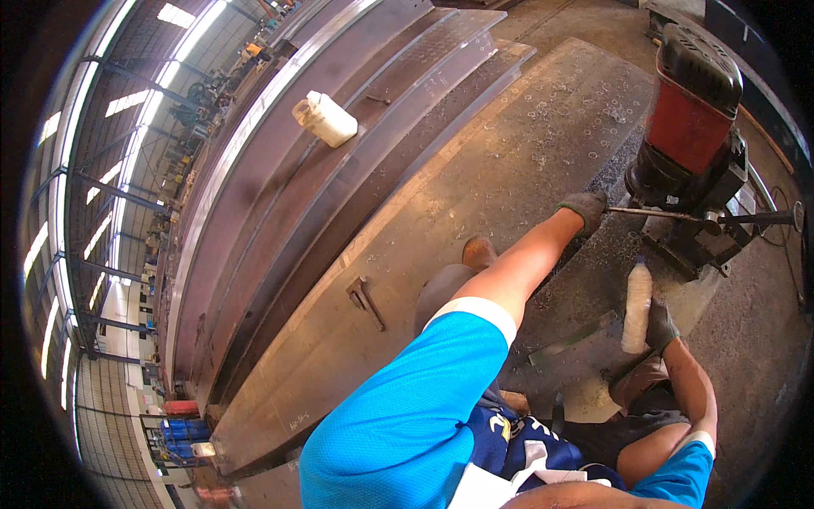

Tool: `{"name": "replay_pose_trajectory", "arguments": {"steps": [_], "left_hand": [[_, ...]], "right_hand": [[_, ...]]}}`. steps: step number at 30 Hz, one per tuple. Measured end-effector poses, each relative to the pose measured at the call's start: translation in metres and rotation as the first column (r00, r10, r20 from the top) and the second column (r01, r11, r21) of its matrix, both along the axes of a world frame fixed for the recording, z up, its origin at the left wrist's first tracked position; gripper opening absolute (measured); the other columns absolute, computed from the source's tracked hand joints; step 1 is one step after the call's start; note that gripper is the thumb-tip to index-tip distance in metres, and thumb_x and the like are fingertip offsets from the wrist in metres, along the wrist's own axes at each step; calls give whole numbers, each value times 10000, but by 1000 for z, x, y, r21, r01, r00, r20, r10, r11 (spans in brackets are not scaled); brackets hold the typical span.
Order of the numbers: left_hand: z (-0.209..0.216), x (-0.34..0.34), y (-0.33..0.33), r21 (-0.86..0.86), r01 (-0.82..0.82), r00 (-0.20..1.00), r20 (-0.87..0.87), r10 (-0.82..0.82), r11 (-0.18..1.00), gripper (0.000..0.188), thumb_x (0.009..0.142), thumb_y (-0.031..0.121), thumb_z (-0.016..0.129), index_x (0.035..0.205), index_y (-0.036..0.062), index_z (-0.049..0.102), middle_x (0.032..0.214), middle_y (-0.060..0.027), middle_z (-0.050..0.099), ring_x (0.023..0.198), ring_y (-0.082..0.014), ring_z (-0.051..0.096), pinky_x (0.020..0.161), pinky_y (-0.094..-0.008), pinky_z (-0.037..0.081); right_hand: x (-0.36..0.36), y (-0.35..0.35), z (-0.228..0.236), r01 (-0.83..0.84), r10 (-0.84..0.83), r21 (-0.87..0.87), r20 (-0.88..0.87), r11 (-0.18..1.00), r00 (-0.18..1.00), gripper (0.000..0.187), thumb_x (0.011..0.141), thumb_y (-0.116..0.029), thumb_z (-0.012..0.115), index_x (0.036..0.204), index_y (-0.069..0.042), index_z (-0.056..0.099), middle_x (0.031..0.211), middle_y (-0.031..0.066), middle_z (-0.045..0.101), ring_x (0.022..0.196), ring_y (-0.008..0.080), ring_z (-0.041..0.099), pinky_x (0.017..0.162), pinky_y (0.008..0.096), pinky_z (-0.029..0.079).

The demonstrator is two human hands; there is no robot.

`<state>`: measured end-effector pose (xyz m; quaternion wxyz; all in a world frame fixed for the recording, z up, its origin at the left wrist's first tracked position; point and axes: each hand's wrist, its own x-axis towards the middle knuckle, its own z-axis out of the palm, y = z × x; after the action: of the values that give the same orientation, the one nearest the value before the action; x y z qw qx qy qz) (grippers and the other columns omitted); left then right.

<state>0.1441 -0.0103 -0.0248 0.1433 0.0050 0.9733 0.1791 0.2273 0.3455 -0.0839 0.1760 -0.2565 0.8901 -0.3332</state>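
A red and black drilling machine point(691, 123) stands upright at the right, on the steel plate point(475, 204). My left hand point(585, 212), in a dark work glove, is stretched out and closed round the end of the machine's metal feed handle point(649, 213). Lower down, my gloved right hand point(661, 327) is closed on a pale, cloudy plastic bottle point(638, 310). The bottle stands nearly upright in the picture, its narrow tip just below the machine's base. The drill's cutting end is hidden behind its body.
A hammer point(366, 303) lies on the plate left of my arm. Ring-shaped metal shavings point(585, 102) are strewn across the plate. Beyond it are long steel beams point(339, 178), with a whitish plastic jug point(326, 119) on them. A cable point(793, 254) runs along the floor at right.
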Motion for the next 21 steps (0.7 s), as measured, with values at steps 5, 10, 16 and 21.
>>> {"name": "replay_pose_trajectory", "arguments": {"steps": [5, 10, 16, 21], "left_hand": [[-1, 0, 0, -1, -8, 1000, -8, 8, 1000, 361, 937, 137, 586, 1284, 38, 594, 1236, -256, 697, 1180, -419, 673, 955, -523, 546], [-10, -4, -2, 3, 13, 1000, -21, -13, 1000, 357, 932, 150, 592, 1274, 46, 594, 1233, -250, 701, 1175, -420, 674, 944, -528, 548], [-18, -7, -3, -32, 73, 997, -10, -73, 997, 362, 928, 150, 599, 1278, 58, 595, 1234, -248, 701, 1175, -416, 676, 945, -527, 547], [-20, -7, -3, -24, 83, 996, -32, -83, 996, 358, 930, 148, 601, 1276, 56, 605, 1250, -246, 697, 1178, -409, 678, 950, -525, 545]], "right_hand": [[-9, -3, -8, 437, -200, -158, 718, 885, 666, 449, 1061, -420, 429, 1215, -70, 664, 1053, 82, 706, 921, 252, 686, 838, 428, 572], [-17, 6, -33, 686, -121, -119, 949, 718, 291, 485, 1067, -458, 408, 1229, -76, 660, 1053, 88, 707, 908, 264, 695, 830, 435, 582], [-12, 11, -42, 679, -106, -190, 923, 709, 369, 470, 1068, -446, 419, 1238, -77, 656, 1054, 88, 705, 909, 262, 694, 829, 434, 583], [-21, 9, -50, 637, -104, -211, 902, 742, 420, 445, 1071, -432, 442, 1243, -80, 652, 1055, 85, 700, 909, 257, 690, 826, 431, 583]]}}
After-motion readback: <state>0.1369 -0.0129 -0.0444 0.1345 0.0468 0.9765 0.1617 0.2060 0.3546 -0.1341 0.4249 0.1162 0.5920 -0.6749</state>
